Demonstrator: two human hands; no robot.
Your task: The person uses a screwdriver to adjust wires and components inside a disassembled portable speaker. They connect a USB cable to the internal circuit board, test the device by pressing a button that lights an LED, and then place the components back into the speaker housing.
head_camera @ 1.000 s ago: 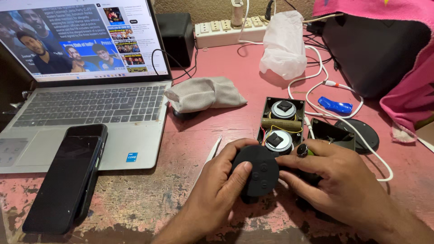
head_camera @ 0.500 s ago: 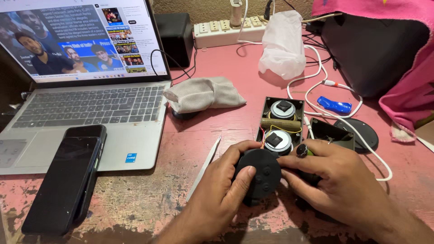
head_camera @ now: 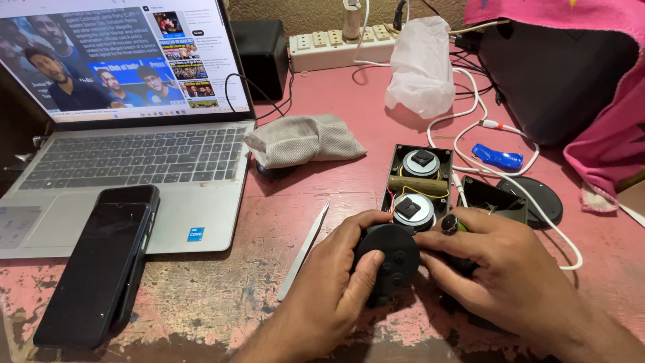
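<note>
Black round speaker cover (head_camera: 390, 259) sits clamped between left hand (head_camera: 329, 296) and right hand (head_camera: 500, 275), beside the opened speaker housing (head_camera: 416, 188) with 2 drivers; disassembly appears underway, steady prying likely needed.

A worn pink surface (head_camera: 336, 121), its paint flaking to bare patches along the near edge, fills the scene under soft, even light. An open silver laptop (head_camera: 134, 161) with a lit screen stands at left, a dark phone (head_camera: 101, 262) lying on its front corner. A white power strip (head_camera: 336, 47) runs along a rough tan wall (head_camera: 295, 10) at the back. Pink cloth (head_camera: 605, 134) drapes over a dark bag (head_camera: 557, 74) at right.
</note>
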